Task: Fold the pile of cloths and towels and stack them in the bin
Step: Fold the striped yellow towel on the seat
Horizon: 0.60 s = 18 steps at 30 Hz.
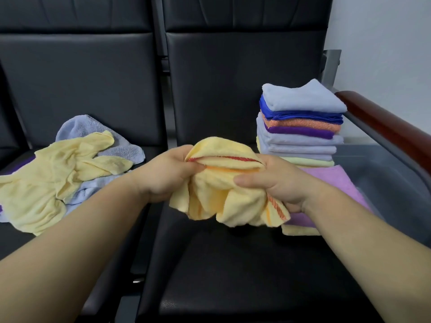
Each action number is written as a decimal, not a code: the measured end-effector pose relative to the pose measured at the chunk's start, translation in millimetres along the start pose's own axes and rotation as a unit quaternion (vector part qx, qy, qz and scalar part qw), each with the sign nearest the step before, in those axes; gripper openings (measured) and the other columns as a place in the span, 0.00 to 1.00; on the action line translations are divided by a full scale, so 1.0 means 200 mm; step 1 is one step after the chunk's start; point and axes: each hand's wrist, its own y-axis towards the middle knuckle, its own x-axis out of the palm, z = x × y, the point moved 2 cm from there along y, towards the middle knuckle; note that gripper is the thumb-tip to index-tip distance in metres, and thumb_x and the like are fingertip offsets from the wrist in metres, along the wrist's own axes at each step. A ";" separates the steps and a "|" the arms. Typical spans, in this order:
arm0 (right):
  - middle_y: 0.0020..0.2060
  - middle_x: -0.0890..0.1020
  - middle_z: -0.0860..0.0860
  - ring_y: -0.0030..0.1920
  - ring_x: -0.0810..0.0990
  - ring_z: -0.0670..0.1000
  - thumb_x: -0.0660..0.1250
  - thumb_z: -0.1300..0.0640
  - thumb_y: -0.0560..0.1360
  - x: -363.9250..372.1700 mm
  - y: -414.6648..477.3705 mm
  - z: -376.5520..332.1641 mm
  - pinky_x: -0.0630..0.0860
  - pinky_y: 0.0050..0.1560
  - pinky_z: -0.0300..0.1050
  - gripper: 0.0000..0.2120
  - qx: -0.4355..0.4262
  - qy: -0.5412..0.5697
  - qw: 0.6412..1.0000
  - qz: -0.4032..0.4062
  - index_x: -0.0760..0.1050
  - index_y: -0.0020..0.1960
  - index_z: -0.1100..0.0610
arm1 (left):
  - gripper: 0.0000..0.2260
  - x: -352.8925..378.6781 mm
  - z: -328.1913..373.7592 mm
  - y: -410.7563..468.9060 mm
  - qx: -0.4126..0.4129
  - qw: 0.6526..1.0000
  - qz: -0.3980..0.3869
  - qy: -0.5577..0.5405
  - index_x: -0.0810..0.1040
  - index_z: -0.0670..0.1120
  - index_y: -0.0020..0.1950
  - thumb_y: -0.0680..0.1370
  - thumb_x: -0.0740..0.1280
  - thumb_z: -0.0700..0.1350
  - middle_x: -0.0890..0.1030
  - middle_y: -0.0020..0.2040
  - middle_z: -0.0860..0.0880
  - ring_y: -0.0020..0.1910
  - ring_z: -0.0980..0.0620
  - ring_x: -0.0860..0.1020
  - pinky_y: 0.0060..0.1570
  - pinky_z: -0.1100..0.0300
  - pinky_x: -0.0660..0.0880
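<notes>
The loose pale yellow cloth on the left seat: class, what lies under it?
Under the pale yellow cloth, light blue towels poke out behind it and on its right, and a purple sliver shows at its left edge. Anything else beneath is covered.

Yellow cloth (224, 190) w/ red-orange trim, crumpled, gripped by L hand (168, 173) and R hand (275, 183) above mid seat. Unfolded pile (60, 173), pale yellow + lilac, sprawled on L seat. Folded stack (300, 127) upright at R by clear bin (384, 173), in or beside unclear: lilac, blue, orange, purple, yellow, pink.

The loose pile (58, 176) lies left, the folded stack (300, 127) right.
</notes>
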 end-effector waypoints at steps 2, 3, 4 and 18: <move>0.59 0.86 0.46 0.61 0.84 0.50 0.82 0.51 0.68 0.03 0.00 0.00 0.79 0.64 0.53 0.28 0.018 -0.145 0.989 -0.013 0.79 0.66 0.47 | 0.20 0.00 0.04 0.00 0.001 0.998 0.033 -0.060 0.76 0.37 0.63 0.72 0.70 0.43 0.84 0.54 0.39 0.55 0.39 0.83 0.57 0.43 0.80; 0.58 0.85 0.43 0.60 0.83 0.47 0.82 0.49 0.67 0.03 0.00 0.02 0.79 0.62 0.49 0.28 0.034 -0.246 0.969 -0.007 0.79 0.65 0.44 | 0.19 0.00 0.07 -0.01 0.007 0.999 0.038 -0.035 0.77 0.37 0.59 0.71 0.72 0.44 0.84 0.48 0.42 0.50 0.43 0.84 0.52 0.47 0.81; 0.55 0.85 0.41 0.57 0.83 0.45 0.81 0.48 0.68 0.03 0.00 0.03 0.79 0.60 0.47 0.25 0.053 -0.336 0.940 0.006 0.79 0.63 0.43 | 0.18 0.01 0.10 -0.02 0.016 0.998 0.037 0.041 0.78 0.38 0.54 0.70 0.74 0.46 0.83 0.44 0.44 0.45 0.48 0.83 0.48 0.50 0.80; 0.59 0.86 0.56 0.62 0.84 0.59 0.81 0.54 0.69 -0.07 0.00 0.05 0.76 0.68 0.64 0.26 0.013 0.039 0.997 0.066 0.81 0.66 0.56 | 0.19 0.07 0.05 -0.05 0.012 0.999 0.026 -0.046 0.75 0.40 0.66 0.78 0.70 0.45 0.83 0.59 0.40 0.58 0.38 0.82 0.57 0.38 0.79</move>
